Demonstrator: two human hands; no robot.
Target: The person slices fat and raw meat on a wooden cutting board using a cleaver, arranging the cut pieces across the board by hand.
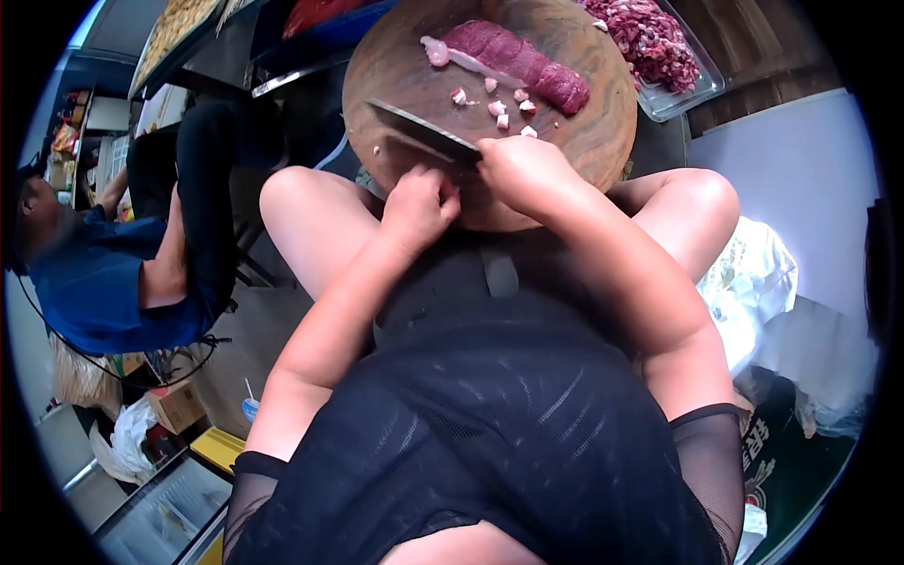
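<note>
My right hand [525, 171] grips the handle of a cleaver [422, 129], whose blade points left over the round wooden chopping block [603, 141]. Just below the blade, at the block's near edge, my left hand [421, 201] is closed with its fingers curled; what it holds, if anything, is hidden. Beyond the blade lies a long piece of red meat [513, 64] with a pale strip of fat along its side. Several small whitish-pink cubes [497, 108] are scattered between the meat and the cleaver.
A clear plastic tray [708, 83] of chopped meat [645, 42] stands right of the block. Trays with food are at the upper left. A person in a blue shirt [104, 273] sits at the left. A white plastic bag [749, 282] lies by my right knee.
</note>
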